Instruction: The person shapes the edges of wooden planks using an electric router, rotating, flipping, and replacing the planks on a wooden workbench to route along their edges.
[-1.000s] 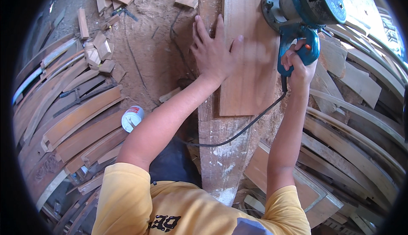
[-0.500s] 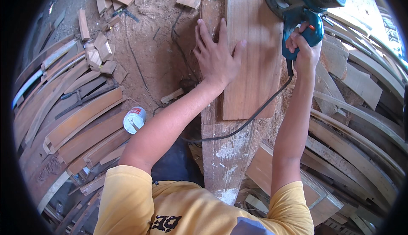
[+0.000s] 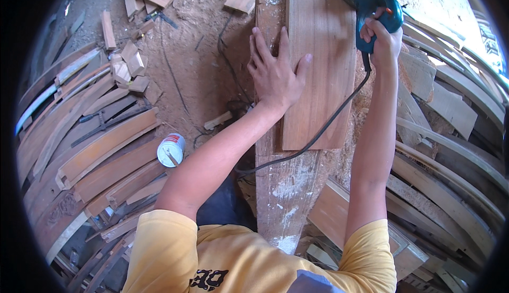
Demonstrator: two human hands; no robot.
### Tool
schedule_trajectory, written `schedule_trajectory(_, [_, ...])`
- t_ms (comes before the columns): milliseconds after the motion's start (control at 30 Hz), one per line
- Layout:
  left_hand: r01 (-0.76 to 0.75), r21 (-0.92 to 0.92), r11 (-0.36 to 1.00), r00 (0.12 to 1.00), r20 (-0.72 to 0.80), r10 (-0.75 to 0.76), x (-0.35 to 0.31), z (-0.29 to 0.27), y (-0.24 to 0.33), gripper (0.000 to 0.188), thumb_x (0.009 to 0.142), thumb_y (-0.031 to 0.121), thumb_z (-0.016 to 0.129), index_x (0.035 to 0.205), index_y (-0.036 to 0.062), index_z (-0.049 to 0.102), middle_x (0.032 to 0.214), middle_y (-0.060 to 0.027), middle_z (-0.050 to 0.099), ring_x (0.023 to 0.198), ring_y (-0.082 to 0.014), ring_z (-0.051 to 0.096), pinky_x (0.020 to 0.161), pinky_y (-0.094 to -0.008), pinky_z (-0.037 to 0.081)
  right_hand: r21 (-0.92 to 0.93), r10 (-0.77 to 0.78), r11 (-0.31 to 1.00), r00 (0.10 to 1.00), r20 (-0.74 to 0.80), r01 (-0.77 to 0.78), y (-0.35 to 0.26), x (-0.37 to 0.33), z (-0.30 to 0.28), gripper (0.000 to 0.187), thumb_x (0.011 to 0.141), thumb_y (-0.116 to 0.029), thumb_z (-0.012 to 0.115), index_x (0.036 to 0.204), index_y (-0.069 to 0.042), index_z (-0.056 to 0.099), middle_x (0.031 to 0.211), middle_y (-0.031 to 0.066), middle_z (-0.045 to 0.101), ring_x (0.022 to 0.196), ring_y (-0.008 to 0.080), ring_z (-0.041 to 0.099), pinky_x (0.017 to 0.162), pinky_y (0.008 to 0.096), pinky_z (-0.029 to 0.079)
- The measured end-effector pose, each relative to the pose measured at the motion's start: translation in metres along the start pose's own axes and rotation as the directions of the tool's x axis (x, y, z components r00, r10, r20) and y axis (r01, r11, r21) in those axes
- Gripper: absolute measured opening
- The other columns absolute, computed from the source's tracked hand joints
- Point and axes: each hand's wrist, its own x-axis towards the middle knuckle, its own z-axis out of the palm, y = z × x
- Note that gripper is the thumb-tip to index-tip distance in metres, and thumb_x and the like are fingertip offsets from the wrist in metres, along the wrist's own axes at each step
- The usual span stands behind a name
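Note:
A teal router (image 3: 366, 8) stands at the far right edge of a flat brown board (image 3: 318, 81), its top running out of view. My right hand (image 3: 380, 34) is wrapped round the router's handle. From that handle a black cord (image 3: 331, 118) trails across the board toward my left elbow. Fingers spread, my left hand (image 3: 277, 73) lies on the left edge of the board and the beam beside it. The board rests on a worn wooden beam (image 3: 286, 197) spotted with white paint. What the router's base touches underneath is hidden.
Curved wood pieces (image 3: 114, 150) are stacked at the left, with a white can (image 3: 170, 150) among them. Wood offcuts (image 3: 127, 65) and a clamp (image 3: 161, 18) lie on the dusty ground. More long wood strips (image 3: 445, 181) pile up on the right.
The router, gripped by my right hand, has moved farther away along the board's right edge. My left hand stays on the board. The whole view has shifted slightly.

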Motion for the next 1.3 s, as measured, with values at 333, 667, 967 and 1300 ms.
schedule_trajectory(333, [0.043, -0.035, 0.998, 0.999, -0.020, -0.044, -0.002, -0.002, 0.016, 0.077, 0.101, 0.063, 0.056, 0.161, 0.0157, 0.045, 0.166, -0.0344, 0.021, 0.152, -0.0533, 0.027, 0.116, -0.0664, 0.033, -0.276, -0.265, 0.936, 0.955, -0.135, 0.221, -0.008, 0.033, 0.006, 0.026, 0.083, 0.002, 0.061, 0.108, -0.004, 0.066, 0.073, -0.0009, 0.060, 0.050, 0.0073, 0.051, 0.047, 0.0257, 0.042])
schedule_trajectory(667, [0.069, -0.027, 0.997, 0.996, -0.049, -0.070, -0.009, 0.014, 0.027, 0.079, 0.098, 0.067, 0.054, 0.163, 0.0225, 0.043, 0.169, -0.0298, 0.020, 0.153, -0.0498, 0.029, 0.117, -0.0637, 0.035, -0.247, 0.059, 0.964, 0.986, -0.155, -0.096, -0.045, -0.233, -0.062, 0.023, 0.090, 0.000, 0.064, 0.113, -0.001, 0.068, 0.076, -0.0003, 0.064, 0.058, 0.0062, 0.058, 0.052, 0.0235, 0.044])
schedule_trajectory(967, [0.061, -0.030, 0.998, 0.996, -0.066, -0.063, -0.021, 0.026, 0.029, 0.080, 0.099, 0.069, 0.051, 0.162, 0.0222, 0.043, 0.169, -0.0274, 0.021, 0.153, -0.0500, 0.029, 0.120, -0.0618, 0.033, -0.366, 0.234, 0.879, 0.945, -0.229, -0.307, -0.054, -0.474, -0.090, 0.026, 0.082, 0.002, 0.072, 0.108, 0.000, 0.073, 0.076, 0.0007, 0.063, 0.065, 0.0100, 0.058, 0.065, 0.0276, 0.049])
schedule_trajectory(1300, [0.044, -0.120, 0.992, 0.994, -0.091, -0.055, -0.028, 0.036, 0.031, 0.081, 0.098, 0.063, 0.060, 0.158, 0.0097, 0.049, 0.167, -0.0360, 0.024, 0.154, -0.0515, 0.028, 0.125, -0.0545, 0.030, -0.419, 0.126, 0.892, 0.983, -0.132, -0.170, -0.038, -0.502, -0.103, 0.010, 0.081, 0.002, 0.073, 0.087, -0.002, 0.066, 0.073, 0.0035, 0.061, 0.065, 0.0139, 0.058, 0.063, 0.0306, 0.048])
